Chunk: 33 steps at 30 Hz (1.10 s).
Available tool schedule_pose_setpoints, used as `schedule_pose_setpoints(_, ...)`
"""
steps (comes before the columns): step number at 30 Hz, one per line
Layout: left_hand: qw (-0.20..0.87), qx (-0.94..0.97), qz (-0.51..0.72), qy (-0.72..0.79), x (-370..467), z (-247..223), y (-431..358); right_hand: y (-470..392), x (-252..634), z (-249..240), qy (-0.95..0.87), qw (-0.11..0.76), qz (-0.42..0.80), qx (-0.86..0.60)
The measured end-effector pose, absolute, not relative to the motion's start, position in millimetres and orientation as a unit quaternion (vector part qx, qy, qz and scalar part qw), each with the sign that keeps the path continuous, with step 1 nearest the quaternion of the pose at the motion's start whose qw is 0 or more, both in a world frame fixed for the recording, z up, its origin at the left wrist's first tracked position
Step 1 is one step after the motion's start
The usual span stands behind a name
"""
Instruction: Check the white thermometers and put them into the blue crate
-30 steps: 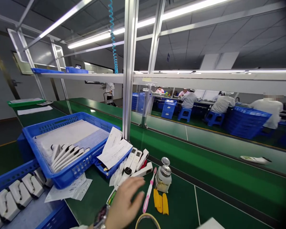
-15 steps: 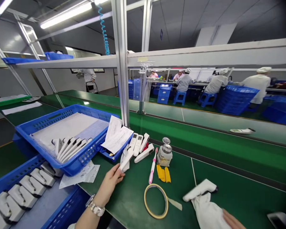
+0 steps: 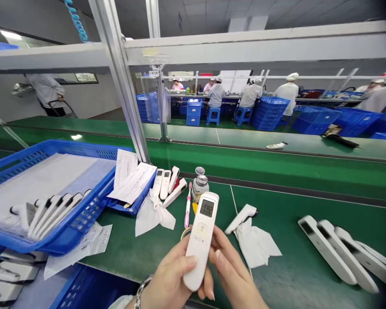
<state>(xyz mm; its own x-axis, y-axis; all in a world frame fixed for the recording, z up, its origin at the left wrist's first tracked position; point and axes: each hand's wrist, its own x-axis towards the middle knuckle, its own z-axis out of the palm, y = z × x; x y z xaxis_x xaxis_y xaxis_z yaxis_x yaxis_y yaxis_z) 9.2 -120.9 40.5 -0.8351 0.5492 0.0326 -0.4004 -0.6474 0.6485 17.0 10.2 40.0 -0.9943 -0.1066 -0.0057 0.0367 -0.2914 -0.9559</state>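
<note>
A white handheld thermometer [image 3: 202, 240] with a lit grey display is held upright over the green bench. My left hand [image 3: 172, 274] wraps its lower end, thumb on the front. On the other side, my right hand [image 3: 233, 270] has its fingers curled against the thermometer's edge and back. Behind it stand a small metal-capped bottle [image 3: 200, 182] and a pink and white toothbrush [image 3: 188, 206]. A tape roll is mostly hidden behind the hands. To the right, another white thermometer [image 3: 242, 218] lies by a crumpled white cloth [image 3: 257, 244].
Several thermometers [image 3: 330, 249] lie at the right. Left are a large blue basket [image 3: 83, 214], a small blue tray [image 3: 137, 206] with papers, and a white cloth [image 3: 154, 212]. A metal post [image 3: 124, 81] rises behind. People work at a far line.
The view has turned right. My left hand has moved in from the papers and now holds a thermometer upright. My right hand has left the cloth and come to the thermometer.
</note>
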Motion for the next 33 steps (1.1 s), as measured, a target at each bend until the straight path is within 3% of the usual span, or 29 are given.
schedule_pose_setpoints(8, 0.265, 0.149, 0.845, 0.44, 17, 28, -120, 6, 17, 54, 0.558, 0.146, -0.816, -0.041)
schedule_pose_setpoints(13, 0.238, 0.127, 0.812, 0.517, 22, 31, -118, 12, 15, 50, 0.591, 0.152, -0.791, -0.031)
schedule_pose_setpoints(15, 0.225, 0.131, 0.805, 0.533, 23, 31, -117, 17, 15, 44, 0.661, 0.067, -0.746, -0.053)
schedule_pose_setpoints(18, 0.19, 0.144, 0.777, 0.583, 24, 30, -116, 25, 14, 35, 0.765, -0.202, -0.606, -0.08)
schedule_pose_setpoints(20, 0.176, 0.158, 0.746, 0.623, 25, 30, -116, 29, 14, 32, 0.779, -0.311, -0.533, -0.106)
schedule_pose_setpoints(26, 0.143, 0.153, 0.66, 0.721, 31, 28, -116, 27, 14, 36, 0.797, -0.378, -0.437, -0.173)
schedule_pose_setpoints(33, 0.127, 0.151, 0.625, 0.755, 36, 15, -115, 20, 14, 28, 0.812, -0.365, -0.416, -0.184)
